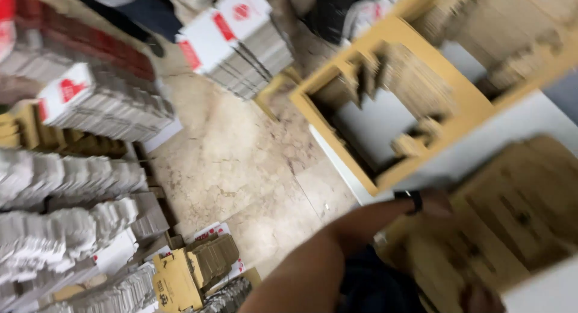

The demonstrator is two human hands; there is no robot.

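The view is tilted and motion-blurred. My left arm reaches from the bottom middle toward the right, with a black band at the wrist. My left hand rests on a stack of flat brown cardboard blanks lying over a white table, and seems to grip their edge. Only a sliver of my right hand shows at the bottom edge, under the near corner of the same cardboard. Its fingers are hidden.
A yellow wooden rack holding brown cardboard stacks stands on the table. Piles of flat white-and-red cartons and grey ones line the left, with more at the top. Beige stone floor lies between. Another person's legs stand at the top left.
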